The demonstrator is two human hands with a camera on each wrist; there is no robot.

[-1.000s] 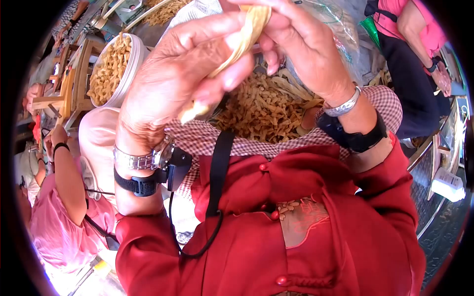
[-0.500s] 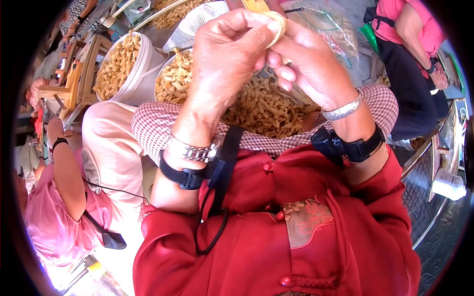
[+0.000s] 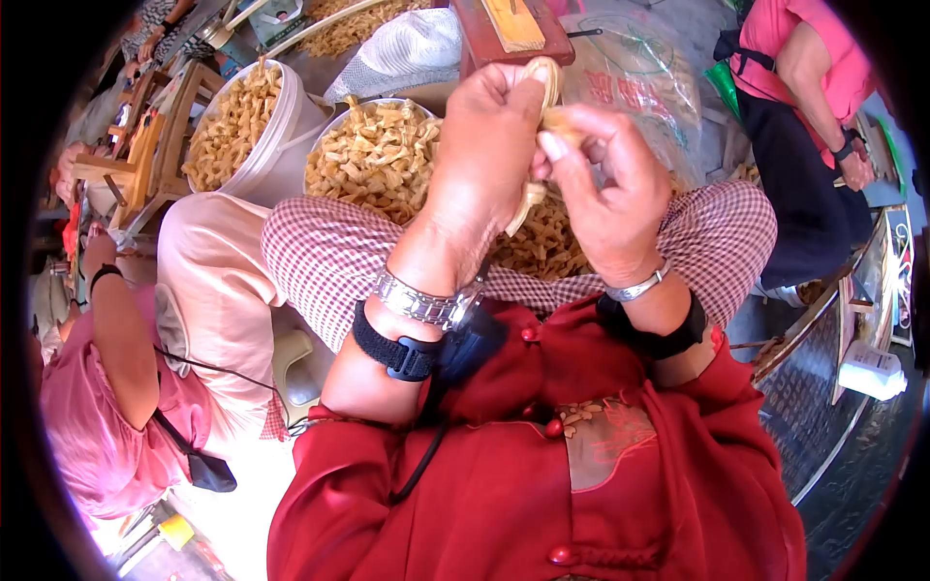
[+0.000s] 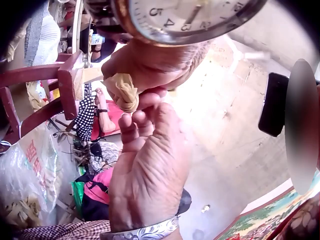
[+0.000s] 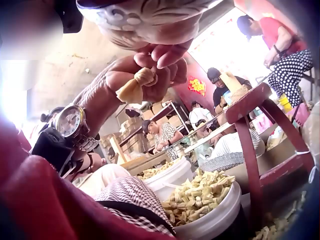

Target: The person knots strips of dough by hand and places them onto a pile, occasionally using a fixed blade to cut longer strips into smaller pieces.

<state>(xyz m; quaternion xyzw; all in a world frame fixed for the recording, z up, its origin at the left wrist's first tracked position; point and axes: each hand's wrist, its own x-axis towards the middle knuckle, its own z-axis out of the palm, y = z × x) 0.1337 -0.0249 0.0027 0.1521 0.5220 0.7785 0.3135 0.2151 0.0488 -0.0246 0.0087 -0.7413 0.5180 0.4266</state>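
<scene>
A pale yellow strip, soft and folded, is held between both hands in front of the chest. My left hand pinches it between thumb and fingers, and a loose end hangs below that hand. Just to the right, my right hand pinches the strip with thumb and forefinger. In the right wrist view a knot shows in the strip, its flared tail pointing down to the left. From the left wrist the bunched strip appears beside the fingers. Below the hands a heap of similar yellow pieces lies at the lap.
Two white buckets full of knotted yellow pieces stand ahead to the left. A red wooden stool and a clear plastic bag are beyond the hands. People in pink sit at the left and right.
Both hands have come down and closer to the body. The strip, earlier draped long across the left fingers, was looped between the hands and is now knotted.
</scene>
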